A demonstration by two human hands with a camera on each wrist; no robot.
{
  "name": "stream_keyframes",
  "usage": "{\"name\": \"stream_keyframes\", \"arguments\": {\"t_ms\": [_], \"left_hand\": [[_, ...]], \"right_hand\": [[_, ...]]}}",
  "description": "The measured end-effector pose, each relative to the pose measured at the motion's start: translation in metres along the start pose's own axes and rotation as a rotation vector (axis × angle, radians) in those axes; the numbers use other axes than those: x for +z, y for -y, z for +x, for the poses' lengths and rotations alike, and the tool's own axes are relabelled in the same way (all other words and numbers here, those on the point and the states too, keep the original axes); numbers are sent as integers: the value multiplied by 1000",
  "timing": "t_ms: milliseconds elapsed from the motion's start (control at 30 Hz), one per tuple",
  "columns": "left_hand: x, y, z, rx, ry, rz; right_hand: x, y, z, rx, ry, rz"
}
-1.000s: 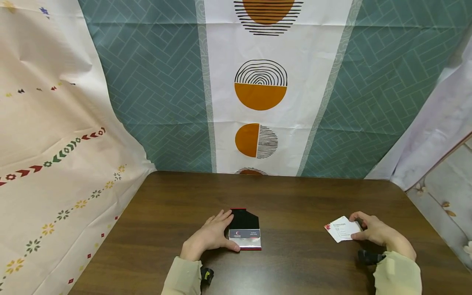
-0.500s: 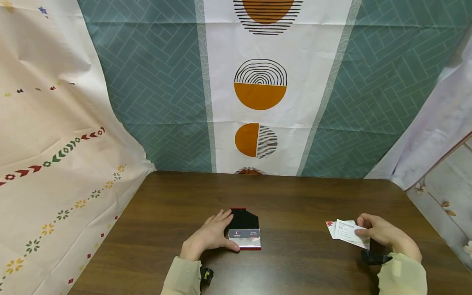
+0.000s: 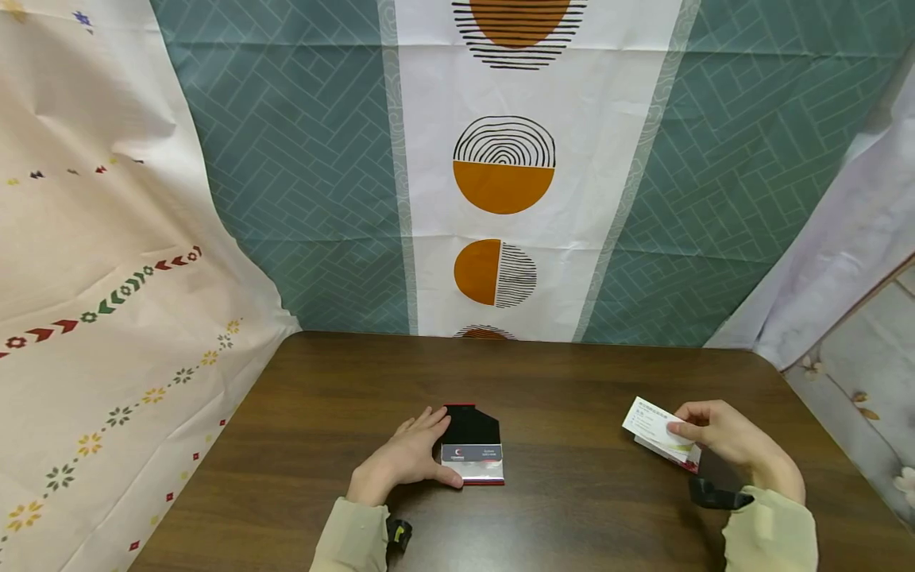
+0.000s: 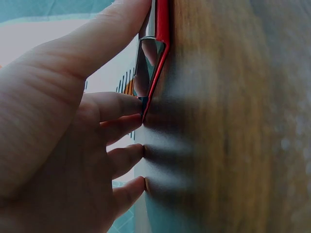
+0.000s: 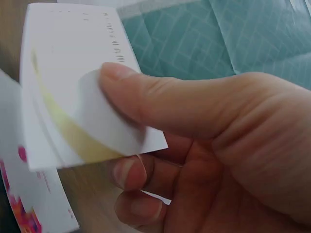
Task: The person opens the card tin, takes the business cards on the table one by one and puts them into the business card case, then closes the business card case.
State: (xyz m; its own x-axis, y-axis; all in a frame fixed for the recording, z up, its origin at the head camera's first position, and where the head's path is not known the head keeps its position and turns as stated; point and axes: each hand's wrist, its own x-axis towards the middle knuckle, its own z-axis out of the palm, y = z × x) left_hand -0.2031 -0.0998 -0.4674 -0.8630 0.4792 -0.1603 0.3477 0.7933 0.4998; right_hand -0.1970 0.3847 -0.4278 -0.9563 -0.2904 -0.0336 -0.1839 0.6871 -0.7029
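On the table lies an unfolded business card case [image 3: 472,465] with a black inner flap, red edges and a shiny metal front under a grey printed band. My left hand [image 3: 411,457] rests against its left side, fingers spread, thumb at the front corner. Seen from the left wrist, the thumb [image 4: 104,36] overlaps the case and the index fingertip touches the flap. At the right, my right hand [image 3: 732,441] pinches a white business card [image 3: 646,421] between thumb and fingers. A second card [image 5: 36,194] with pink flowers shows beneath it, partly hidden.
Everything is on a dark brown wooden table [image 3: 557,389]. Behind it hangs a green and white patterned cloth [image 3: 343,238]. A cream cloth [image 3: 143,397] drapes along the left side, and floral cloth [image 3: 858,381] borders the right.
My right hand has lifted the white card off the flowered one and brought it left and up; the flowered card's pink corner now shows at the lower right. The left hand stays put.
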Motion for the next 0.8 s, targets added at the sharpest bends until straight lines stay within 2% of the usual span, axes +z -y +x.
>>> {"name": "stream_keyframes", "arguments": {"t_ms": [100, 233, 567, 800], "left_hand": [[0, 0, 0, 1, -2, 4], [0, 0, 0, 1, -3, 1], [0, 0, 0, -4, -1, -5], [0, 0, -1, 4, -4, -1]], "right_hand": [[4, 7, 5, 18, 10, 27], [11, 15, 11, -18, 10, 52], [29, 41, 25, -7, -75, -3], [41, 56, 36, -34, -65, 15]]}}
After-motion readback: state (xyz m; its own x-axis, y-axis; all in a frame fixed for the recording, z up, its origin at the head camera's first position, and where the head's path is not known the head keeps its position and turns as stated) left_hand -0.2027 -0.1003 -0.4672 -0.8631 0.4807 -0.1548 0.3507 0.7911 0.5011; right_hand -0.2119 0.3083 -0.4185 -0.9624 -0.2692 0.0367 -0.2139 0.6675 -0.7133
